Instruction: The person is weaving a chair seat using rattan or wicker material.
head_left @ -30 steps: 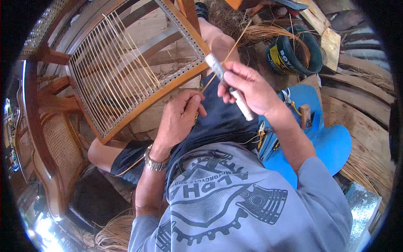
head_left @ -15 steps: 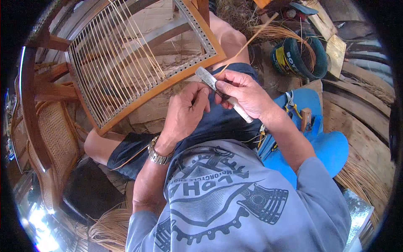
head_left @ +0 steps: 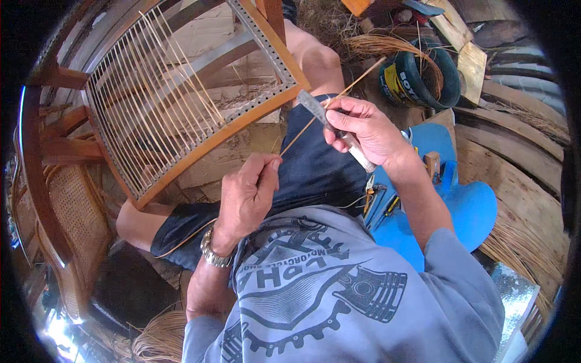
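My left hand (head_left: 249, 189) is closed in a pinch on a thin strip of cane (head_left: 296, 138), over my dark shorts. The strip runs taut up to the right, past the blade held by my right hand, and its free end sticks out beyond. My right hand (head_left: 370, 130) is wrapped round a knife (head_left: 313, 104) with a broad grey blade and a pale handle, its thumb near the strip. Left of the hands stands a wooden chair frame (head_left: 175, 173), drilled with holes along its rails and strung with parallel cane strands. Another length of cane trails below my left hand.
A blue plastic seat (head_left: 478, 209) at my right carries pruning tools and small hand tools. Beyond it stands a dark green bucket (head_left: 449, 91) with coiled cane. A woven cane panel (head_left: 75, 209) is at the left; bundles of cane (head_left: 160, 339) lie low down.
My left hand has drawn away from the knife, down and to the left, baring a longer stretch of cane between the hands. My right hand still grips the knife. The whole view has shifted slightly.
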`<control>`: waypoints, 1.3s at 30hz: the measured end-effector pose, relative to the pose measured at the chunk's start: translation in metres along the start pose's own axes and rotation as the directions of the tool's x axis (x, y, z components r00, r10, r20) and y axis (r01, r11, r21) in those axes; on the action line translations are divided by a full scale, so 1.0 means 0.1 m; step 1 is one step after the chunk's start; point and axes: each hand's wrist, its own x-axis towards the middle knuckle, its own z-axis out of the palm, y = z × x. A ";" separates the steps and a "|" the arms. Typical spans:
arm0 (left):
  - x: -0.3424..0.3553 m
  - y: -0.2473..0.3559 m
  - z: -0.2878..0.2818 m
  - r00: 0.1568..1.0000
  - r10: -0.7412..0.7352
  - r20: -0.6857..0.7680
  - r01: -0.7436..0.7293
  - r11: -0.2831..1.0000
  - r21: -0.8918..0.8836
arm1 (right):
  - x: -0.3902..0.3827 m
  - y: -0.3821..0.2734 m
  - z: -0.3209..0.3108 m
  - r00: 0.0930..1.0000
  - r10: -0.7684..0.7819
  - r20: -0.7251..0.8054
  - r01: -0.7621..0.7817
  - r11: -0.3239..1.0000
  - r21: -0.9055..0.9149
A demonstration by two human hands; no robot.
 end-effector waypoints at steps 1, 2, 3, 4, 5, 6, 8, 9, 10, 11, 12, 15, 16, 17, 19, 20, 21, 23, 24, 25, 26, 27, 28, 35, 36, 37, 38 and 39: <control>-0.03 0.00 -0.02 1.000 0.004 0.004 -0.004 1.000 -0.003 | 0.00 -0.02 -0.05 1.000 -0.015 -0.020 0.016 0.999 0.037; -0.07 -0.01 -0.04 1.000 0.008 0.009 -0.008 1.000 0.003 | -0.01 -0.03 -0.07 0.999 -0.025 -0.031 0.027 0.999 0.043; -0.10 -0.01 -0.05 1.000 0.013 0.015 -0.013 1.000 0.008 | -0.03 -0.05 -0.08 0.999 -0.028 -0.037 0.029 0.999 0.041; -0.12 0.00 -0.05 1.000 0.017 0.018 -0.017 1.000 0.005 | -0.05 -0.08 -0.07 1.000 -0.012 -0.010 0.012 1.000 0.012; -0.15 0.02 -0.06 1.000 0.016 0.011 -0.016 1.000 0.027 | -0.07 -0.09 -0.07 1.000 0.005 0.016 -0.005 1.000 -0.017; -0.17 0.03 -0.06 1.000 0.014 0.003 -0.014 0.999 0.048 | -0.08 -0.08 -0.09 1.000 -0.010 0.028 0.010 1.000 -0.005; -0.25 0.04 -0.12 1.000 -0.020 0.013 0.020 0.999 0.045 | -0.12 -0.16 -0.16 0.999 -0.032 -0.040 0.033 0.999 0.009; -0.30 0.04 -0.15 0.998 -0.059 0.019 0.059 0.997 0.044 | -0.15 -0.20 -0.21 0.993 -0.051 -0.102 0.054 0.998 0.023; -0.35 0.01 -0.15 0.999 -0.030 0.030 0.028 0.997 0.079 | -0.17 -0.20 -0.25 0.997 -0.032 -0.064 0.033 0.999 0.017; -0.38 0.00 -0.15 0.999 -0.027 0.034 0.024 0.997 0.076 | -0.19 -0.20 -0.27 0.997 -0.034 -0.069 0.035 0.999 0.016; -0.42 -0.01 -0.14 0.999 -0.019 0.031 0.016 0.997 0.072 | -0.21 -0.21 -0.26 0.998 -0.005 -0.067 0.005 1.000 -0.004; -0.51 -0.03 -0.20 0.999 -0.033 0.018 0.031 0.995 0.091 | -0.26 -0.22 -0.30 0.997 0.015 -0.072 -0.015 1.000 -0.003; -0.56 -0.03 -0.24 0.998 -0.058 -0.003 0.058 0.991 0.119 | -0.27 -0.27 -0.38 0.993 -0.030 -0.112 0.030 1.000 -0.005; -0.63 -0.05 -0.30 0.998 -0.059 -0.003 0.059 0.991 0.119 | -0.29 -0.33 -0.50 0.985 -0.075 -0.156 0.075 0.997 -0.009; -0.78 -0.13 -0.45 0.978 -0.177 -0.113 0.196 0.963 0.185 | -0.38 -0.51 -0.99 0.846 -0.295 -0.443 0.308 0.950 -0.044; -0.81 -0.18 -0.53 0.957 -0.264 -0.121 0.278 0.953 0.121 | -0.53 -0.57 -1.26 0.803 -0.340 -0.489 0.293 0.940 -0.173; -0.81 -0.18 -0.56 0.956 -0.265 -0.127 0.281 0.951 0.126 | -0.66 -0.59 -1.49 0.757 -0.389 -0.525 0.267 0.917 -0.295; -0.72 -0.18 -0.63 0.941 -0.332 -0.057 0.336 0.940 0.063 | -0.90 -0.38 -1.52 0.716 -0.302 -0.630 -0.053 0.876 -0.480; -0.72 -0.18 -0.61 0.947 -0.312 -0.072 0.312 0.950 -0.011 | -0.94 -0.15 -1.59 0.791 -0.248 -0.559 -0.062 0.878 -0.476; -0.67 -0.17 -0.60 0.945 -0.315 -0.088 0.316 0.949 -0.010 | -0.98 0.19 -1.73 0.851 -0.186 -0.492 -0.077 0.882 -0.465; -0.61 -0.17 -0.57 0.941 -0.332 -0.071 0.330 0.943 -0.043 | -1.06 0.51 -1.89 0.883 -0.130 -0.451 -0.139 0.846 -0.514; -0.56 -0.17 -0.55 0.935 -0.350 -0.054 0.346 0.935 -0.075 | -1.12 0.81 -2.01 0.908 -0.067 -0.413 -0.196 0.804 -0.562; -0.51 -0.17 -0.53 0.933 -0.359 -0.033 0.353 0.929 -0.110 | -1.17 1.09 -2.09 0.902 -0.121 -0.414 -0.267 0.596 -0.757; -0.39 -0.16 -0.51 0.931 -0.365 0.023 0.361 0.907 -0.217 | -0.98 0.72 -1.09 0.746 -0.433 -0.506 -0.126 0.655 -0.745; -0.39 -0.16 -0.49 0.934 -0.358 0.019 0.353 0.911 -0.214 | -0.86 0.46 -0.71 0.789 -0.385 -0.479 -0.035 0.751 -0.660; -0.39 -0.14 -0.47 0.936 -0.350 0.025 0.345 0.904 -0.252 | -0.68 0.29 -0.37 0.834 -0.341 -0.435 0.051 0.831 -0.554; -0.41 -0.12 -0.46 0.938 -0.345 0.024 0.337 0.894 -0.295 | -0.46 0.28 -0.14 0.871 -0.389 -0.302 0.196 0.837 -0.511; -0.42 -0.10 -0.43 0.939 -0.344 0.007 0.330 0.896 -0.296 | -0.25 0.28 0.04 0.882 -0.440 -0.165 0.332 0.832 -0.443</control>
